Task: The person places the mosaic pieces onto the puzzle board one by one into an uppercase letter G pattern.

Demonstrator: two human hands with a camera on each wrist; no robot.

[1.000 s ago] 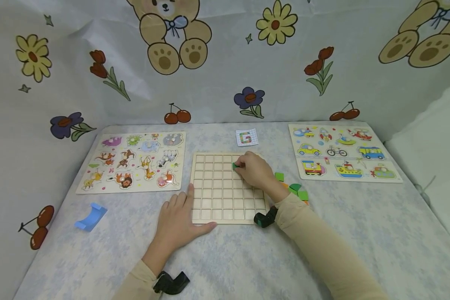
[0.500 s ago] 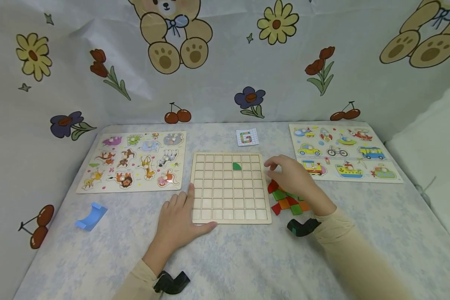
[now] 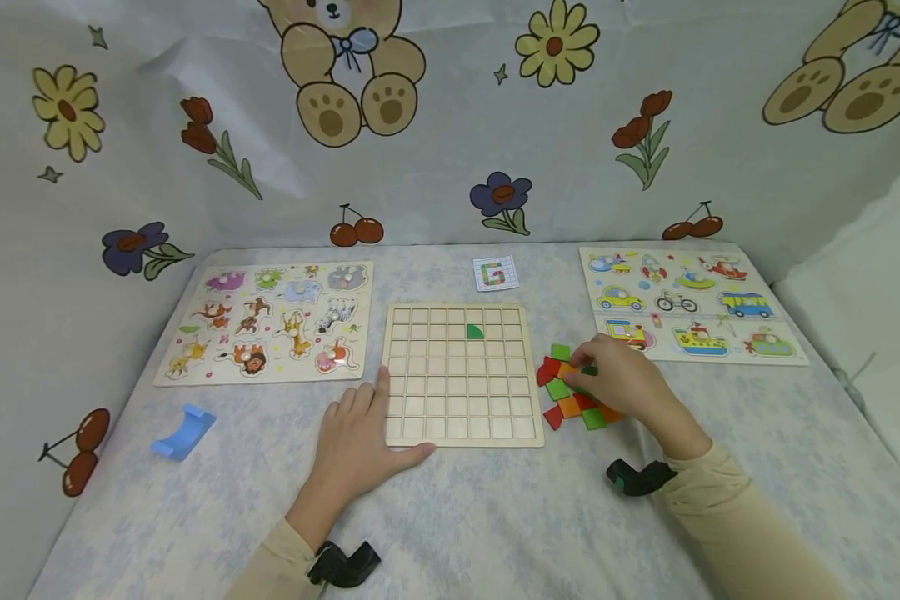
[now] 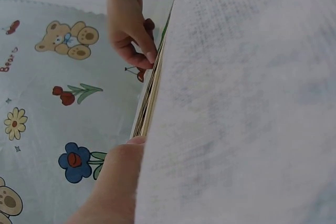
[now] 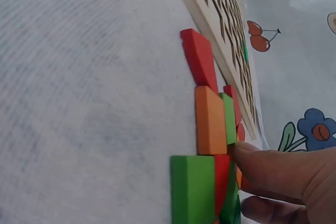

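Observation:
A square wooden grid board (image 3: 457, 385) lies in the middle of the table, with one green quarter-circle piece (image 3: 475, 332) in a cell of its second row. My left hand (image 3: 351, 437) rests at the board's near left corner, index finger along the left edge and thumb along the front. Right of the board is a loose pile of red, orange and green pieces (image 3: 570, 407). Over it my right hand (image 3: 622, 379) reaches down, thumb and bent fingers around a dark green piece (image 3: 588, 371); I cannot tell whether they pinch it. In the right wrist view the thumb (image 5: 273, 169) overlaps the pile.
Behind the board lies a small card (image 3: 496, 273) with a coloured G on a grid. An animal puzzle board (image 3: 266, 325) is at the left, a vehicle puzzle board (image 3: 693, 307) at the right. A blue curved piece (image 3: 183, 433) lies at the front left.
My right hand has let go of the green quarter-circle piece in the board's cell and moved right and nearer to me, down to the pile. The left hand has stayed put.

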